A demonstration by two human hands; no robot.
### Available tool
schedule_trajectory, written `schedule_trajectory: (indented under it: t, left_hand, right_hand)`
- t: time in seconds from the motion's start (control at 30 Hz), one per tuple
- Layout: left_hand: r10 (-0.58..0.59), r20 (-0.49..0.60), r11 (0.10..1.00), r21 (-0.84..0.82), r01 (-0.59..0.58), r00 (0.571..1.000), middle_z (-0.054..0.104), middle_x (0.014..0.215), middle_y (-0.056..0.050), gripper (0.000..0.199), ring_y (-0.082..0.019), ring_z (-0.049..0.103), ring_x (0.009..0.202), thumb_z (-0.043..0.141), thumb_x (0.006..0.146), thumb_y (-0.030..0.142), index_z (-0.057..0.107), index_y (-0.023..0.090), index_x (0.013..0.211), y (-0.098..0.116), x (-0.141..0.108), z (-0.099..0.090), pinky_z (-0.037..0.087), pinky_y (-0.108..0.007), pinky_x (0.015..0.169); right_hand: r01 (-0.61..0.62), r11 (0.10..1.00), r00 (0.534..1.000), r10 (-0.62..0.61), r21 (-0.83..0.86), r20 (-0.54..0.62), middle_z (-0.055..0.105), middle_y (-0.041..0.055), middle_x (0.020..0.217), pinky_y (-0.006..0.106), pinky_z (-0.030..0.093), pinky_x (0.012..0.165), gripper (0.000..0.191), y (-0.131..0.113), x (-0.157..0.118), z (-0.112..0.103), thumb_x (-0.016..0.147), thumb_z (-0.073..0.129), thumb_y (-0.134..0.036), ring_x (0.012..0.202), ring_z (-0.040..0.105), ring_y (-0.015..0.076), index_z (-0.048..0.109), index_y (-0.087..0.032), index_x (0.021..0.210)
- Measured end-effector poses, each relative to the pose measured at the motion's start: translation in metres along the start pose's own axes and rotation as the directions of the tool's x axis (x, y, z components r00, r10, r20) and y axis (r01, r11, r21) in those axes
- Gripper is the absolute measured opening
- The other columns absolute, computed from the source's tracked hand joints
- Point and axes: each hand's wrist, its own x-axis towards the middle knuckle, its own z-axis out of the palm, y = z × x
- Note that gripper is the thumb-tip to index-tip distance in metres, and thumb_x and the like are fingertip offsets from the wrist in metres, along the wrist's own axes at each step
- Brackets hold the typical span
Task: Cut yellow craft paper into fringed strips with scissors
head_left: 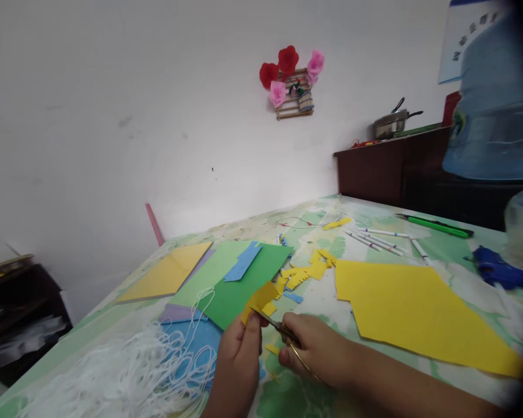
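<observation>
My left hand (240, 347) pinches a small yellow paper piece (258, 299) near the front middle of the table. My right hand (316, 347) is closed round the scissors (283, 330), whose blades point left and meet the lower edge of that piece. Behind my hands lie several yellow paper scraps (295, 277) and a few blue ones. A large yellow sheet (412, 310) with a stepped left edge lies to the right. Green sheets (248, 287) with a blue strip (243, 261) on top are to the left.
White string (122, 371) is heaped at front left, partly over blue paper. Orange-yellow sheets (168, 271) lie behind it. White sticks (381, 241), a green cutter (438, 226) and a dark blue tool (501, 268) are at right. A water bottle (494, 133) stands beyond.
</observation>
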Motion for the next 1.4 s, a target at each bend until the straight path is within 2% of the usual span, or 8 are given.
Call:
schedule_trajectory:
  t: [0.2,0.47,0.6,0.8,1.13,1.4]
  left_hand:
    - [0.076,-0.018,0.997,0.027,-0.076,0.997,0.036,0.042,0.005,0.034,-0.010,0.034,0.042,0.039,0.071,0.046,0.053,0.017,0.060,0.0062,-0.0038,0.0019,0.027,-0.022,0.042]
    - [0.003,0.066,0.999,-0.038,-0.001,0.998,0.035,0.043,0.005,0.035,-0.010,0.032,0.043,0.039,0.071,0.048,0.050,0.017,0.059,0.0061,-0.0040,0.0037,0.027,-0.023,0.044]
    - [-0.033,0.071,0.998,-0.053,0.036,0.997,0.035,0.044,0.005,0.036,-0.009,0.032,0.043,0.039,0.070,0.050,0.049,0.016,0.060,0.0069,-0.0049,0.0042,0.026,-0.022,0.044]
    - [-0.017,0.073,1.000,-0.003,0.017,0.997,0.036,0.043,0.005,0.037,-0.010,0.033,0.044,0.038,0.071,0.050,0.050,0.016,0.061,0.0071,-0.0052,0.0043,0.026,-0.022,0.044]
    - [0.020,0.079,1.000,0.000,-0.020,0.997,0.037,0.043,0.004,0.039,-0.012,0.035,0.044,0.041,0.068,0.053,0.052,0.017,0.060,0.0040,-0.0044,0.0028,0.028,-0.023,0.045]
    - [0.002,0.079,1.000,-0.027,0.000,0.997,0.038,0.042,0.003,0.041,-0.012,0.035,0.043,0.042,0.065,0.055,0.054,0.016,0.060,0.0032,-0.0036,0.0029,0.028,-0.024,0.045]
  right_hand:
    - [0.024,1.000,1.000,-0.024,0.001,0.016,0.046,-0.0029,0.063,0.018,0.022,0.045,0.031,0.0018,-0.0018,0.0009,0.071,0.047,-0.048,0.053,0.035,0.0083,0.041,-0.017,0.072]
    - [0.030,0.999,0.999,-0.030,0.010,0.025,0.044,-0.0038,0.063,0.019,0.023,0.046,0.031,0.0031,-0.0010,0.0011,0.070,0.050,-0.046,0.054,0.035,0.0079,0.042,-0.017,0.072]
    - [0.028,0.999,0.999,-0.028,0.022,0.026,0.043,-0.0041,0.062,0.018,0.022,0.046,0.029,0.0042,-0.0001,0.0017,0.071,0.050,-0.045,0.054,0.035,0.0076,0.041,-0.017,0.071]
    - [0.044,0.999,0.999,-0.044,-0.002,0.003,0.043,-0.0036,0.061,0.019,0.022,0.046,0.034,0.0039,0.0007,0.0019,0.072,0.045,-0.051,0.053,0.034,0.0078,0.041,-0.017,0.070]
    - [0.022,1.000,1.000,-0.021,-0.009,0.008,0.045,-0.0032,0.062,0.019,0.022,0.046,0.036,0.0026,-0.0001,0.0002,0.069,0.048,-0.053,0.054,0.035,0.0082,0.043,-0.017,0.070]
    - [-0.004,1.000,1.000,0.004,-0.005,0.009,0.045,-0.0032,0.061,0.019,0.022,0.045,0.029,0.0029,-0.0001,-0.0007,0.071,0.050,-0.044,0.054,0.035,0.0079,0.043,-0.016,0.069]
